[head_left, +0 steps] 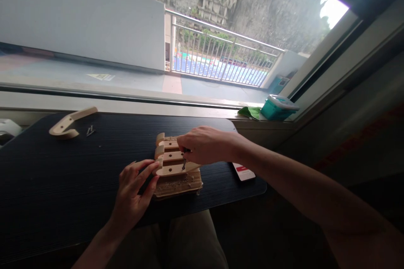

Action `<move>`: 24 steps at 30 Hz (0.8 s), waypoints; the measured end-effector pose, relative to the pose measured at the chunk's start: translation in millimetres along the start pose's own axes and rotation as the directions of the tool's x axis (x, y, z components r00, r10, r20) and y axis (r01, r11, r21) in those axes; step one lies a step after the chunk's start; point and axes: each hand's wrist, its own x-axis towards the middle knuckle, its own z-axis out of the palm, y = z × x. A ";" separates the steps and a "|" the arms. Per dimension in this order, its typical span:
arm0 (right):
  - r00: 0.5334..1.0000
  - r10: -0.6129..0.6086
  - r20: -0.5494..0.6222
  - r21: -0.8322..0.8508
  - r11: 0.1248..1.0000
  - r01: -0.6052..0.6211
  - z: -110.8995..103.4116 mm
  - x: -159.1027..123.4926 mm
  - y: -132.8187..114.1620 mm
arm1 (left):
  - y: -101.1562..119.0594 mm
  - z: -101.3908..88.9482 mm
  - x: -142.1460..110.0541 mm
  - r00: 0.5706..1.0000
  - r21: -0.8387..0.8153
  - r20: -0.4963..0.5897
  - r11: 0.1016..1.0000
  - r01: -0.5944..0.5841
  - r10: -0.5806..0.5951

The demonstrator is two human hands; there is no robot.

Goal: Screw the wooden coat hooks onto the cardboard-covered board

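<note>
A worn wooden board [179,185] lies on the table with three pale wooden hooks side by side on it. My left hand [134,187] pinches the curved end of the nearest wooden hook [168,170] between thumb and fingers. Above that hook's far hole, my right hand [202,145] is closed round a screwdriver [184,164]; its thin shaft points down and the handle is mostly hidden. The middle hook [175,156] and the farthest hook [170,144] each show a dark hole. Whether a screw sits under the screwdriver tip is too small to tell.
A loose wooden hook [71,124] lies at the table's far left beside several screws [90,130]. Right of the board is a phone [243,172]. On the window sill stand a teal box [279,107] and a green leaf-like thing [250,112]. The dark table [78,176] borders the window.
</note>
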 end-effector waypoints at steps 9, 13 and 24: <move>0.997 -0.078 -0.006 -0.043 0.996 0.078 -4.5 -3.7 -0.5 | 1.0 -0.2 -1.1 0.999 -0.010 0.015 1.000 0.029 -0.029; 0.997 -0.080 -0.007 -0.045 0.996 0.079 -0.8 -2.4 0.8 | 0.2 0.4 -1.1 0.998 -0.043 0.023 0.998 0.052 -0.051; 1.000 -0.006 0.003 -0.036 0.999 0.006 -1.2 0.8 -3.2 | 1.3 -1.1 -0.9 0.996 -0.075 0.040 0.994 0.077 -0.074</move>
